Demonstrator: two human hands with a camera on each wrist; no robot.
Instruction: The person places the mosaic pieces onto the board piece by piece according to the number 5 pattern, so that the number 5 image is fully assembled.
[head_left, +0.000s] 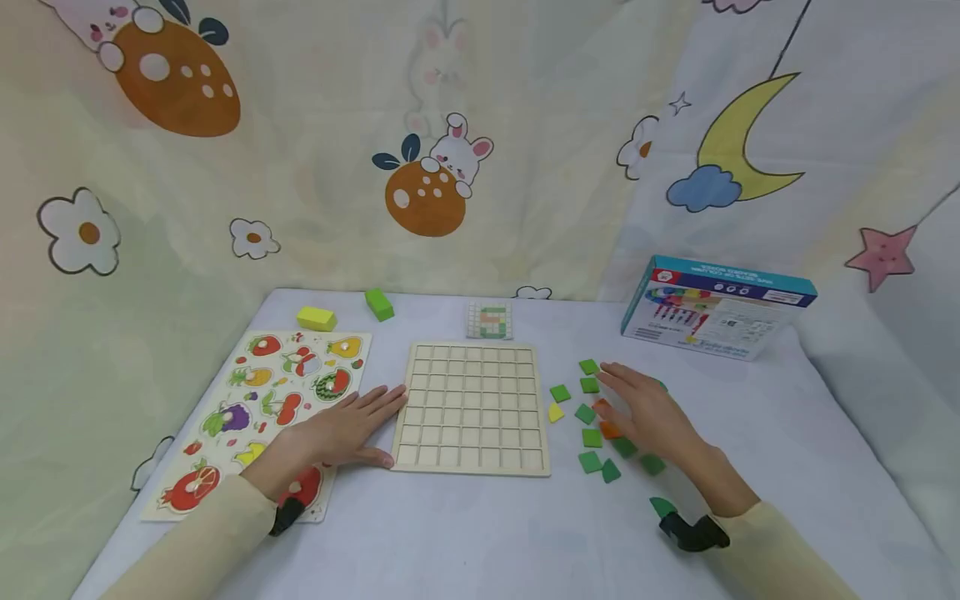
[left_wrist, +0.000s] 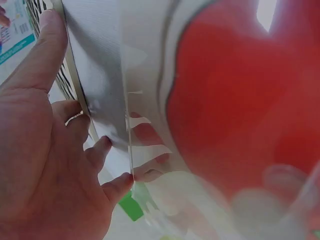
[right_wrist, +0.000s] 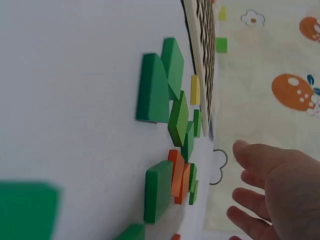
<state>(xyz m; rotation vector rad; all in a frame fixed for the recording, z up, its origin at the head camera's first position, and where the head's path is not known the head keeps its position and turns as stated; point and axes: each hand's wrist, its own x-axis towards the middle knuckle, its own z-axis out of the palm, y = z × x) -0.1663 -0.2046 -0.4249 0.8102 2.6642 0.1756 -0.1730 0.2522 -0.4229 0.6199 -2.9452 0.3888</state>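
Observation:
A pale wooden grid board [head_left: 471, 410] lies flat in the middle of the table in the head view. My left hand [head_left: 337, 429] has its fingers extended, and its fingertips and thumb touch the board's left edge. To the right of the board, small green tiles [head_left: 592, 437], orange tiles [head_left: 609, 430] and a yellow tile [head_left: 555, 412] are scattered. Over them is my right hand [head_left: 651, 414], fingers loosely extended and partly covering the orange ones. In the right wrist view that hand [right_wrist: 280, 187] appears raised above the tabletop, and I see nothing held in it.
Partly under my left forearm lies a fruit picture board [head_left: 247, 383]. Behind it stand a yellow block [head_left: 317, 318] and a green block [head_left: 379, 305]. A small pattern card [head_left: 490, 320] lies behind the grid board; a printed box [head_left: 716, 308] stands at the back right.

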